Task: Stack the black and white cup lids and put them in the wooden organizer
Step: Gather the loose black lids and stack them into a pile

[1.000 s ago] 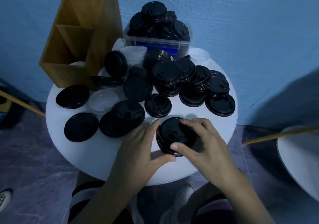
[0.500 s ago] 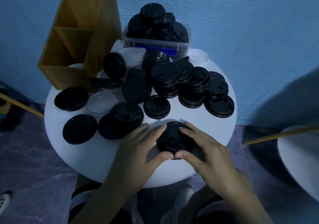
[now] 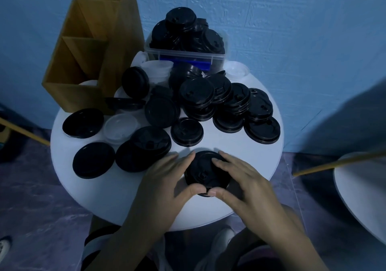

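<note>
A short stack of black lids (image 3: pixel 203 171) sits near the front edge of the round white table (image 3: pixel 219 147). My left hand (image 3: pixel 167 183) cups its left side and my right hand (image 3: pixel 242 183) cups its right side, thumbs meeting at the front rim. Many more black lids (image 3: pixel 197 92) lie piled in loose stacks across the middle of the table. A few white lids (image 3: pixel 120 127) sit among them. The wooden organizer (image 3: pixel 87 49) stands at the back left, with something white low in its front compartment.
A clear plastic bin (image 3: pixel 186 53) heaped with black lids stands against the blue wall. Single black lids (image 3: pixel 94 160) lie at the left front. A second white table (image 3: pixel 361 193) and a wooden rod (image 3: pixel 334 163) are at the right. My legs show below the table.
My thumbs have closed in from apart to meeting at the front of the stack, and the stack looks flatter and more squared between my hands.
</note>
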`<state>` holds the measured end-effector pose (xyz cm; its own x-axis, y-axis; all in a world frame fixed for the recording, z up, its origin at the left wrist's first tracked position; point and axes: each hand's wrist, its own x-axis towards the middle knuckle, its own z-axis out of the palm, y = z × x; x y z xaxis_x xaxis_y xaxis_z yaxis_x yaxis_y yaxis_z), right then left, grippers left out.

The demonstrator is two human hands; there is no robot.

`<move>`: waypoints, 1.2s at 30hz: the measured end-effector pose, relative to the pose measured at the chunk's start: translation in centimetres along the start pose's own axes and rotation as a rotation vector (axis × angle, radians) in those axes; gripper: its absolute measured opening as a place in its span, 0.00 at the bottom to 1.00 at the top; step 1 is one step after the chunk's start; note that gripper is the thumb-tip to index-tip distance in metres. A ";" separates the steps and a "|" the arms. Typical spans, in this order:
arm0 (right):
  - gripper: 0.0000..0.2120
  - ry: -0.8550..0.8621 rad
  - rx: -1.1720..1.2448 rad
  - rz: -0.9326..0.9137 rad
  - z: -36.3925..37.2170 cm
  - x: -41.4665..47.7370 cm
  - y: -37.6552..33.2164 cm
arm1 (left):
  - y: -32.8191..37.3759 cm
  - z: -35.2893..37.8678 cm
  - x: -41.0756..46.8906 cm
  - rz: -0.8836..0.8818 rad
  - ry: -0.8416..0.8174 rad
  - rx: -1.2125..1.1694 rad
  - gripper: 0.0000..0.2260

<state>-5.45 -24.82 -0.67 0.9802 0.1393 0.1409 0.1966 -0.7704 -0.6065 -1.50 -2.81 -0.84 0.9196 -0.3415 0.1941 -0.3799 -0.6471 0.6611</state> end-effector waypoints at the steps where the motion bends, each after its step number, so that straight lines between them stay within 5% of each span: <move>1: 0.31 0.006 -0.007 -0.004 0.1 0.0 0.1 | 0.1 0.0 0.0 -0.007 -0.005 0.004 0.36; 17: 0.31 -0.063 0.058 0.003 -1.0 0.8 0.3 | 0.5 -0.3 0.4 0.076 -0.030 0.064 0.29; 20: 0.25 -0.053 0.226 0.043 -2.1 0.8 0.8 | 0.9 0.0 0.4 0.121 -0.028 0.103 0.29; 22: 0.14 0.110 0.342 0.081 -3.3 0.9 1.5 | 1.0 0.0 0.3 0.134 -0.012 0.106 0.28; 26: 0.07 0.522 -0.035 0.153 -6.2 2.7 5.1 | 0.8 0.0 0.2 0.118 -0.001 0.114 0.27; 30: 0.22 0.310 -0.209 0.298 -6.2 3.7 6.6 | 0.5 0.2 0.2 0.112 0.005 0.112 0.28; 36: 0.16 0.324 -0.115 0.208 -3.9 0.4 4.6 | 0.1 0.1 0.0 0.092 -0.022 0.115 0.29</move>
<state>-4.26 -30.71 -0.33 0.9369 -0.2159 0.2751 -0.0268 -0.8287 -0.5590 -1.58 -2.92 -0.86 0.8783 -0.4172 0.2335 -0.4728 -0.6855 0.5536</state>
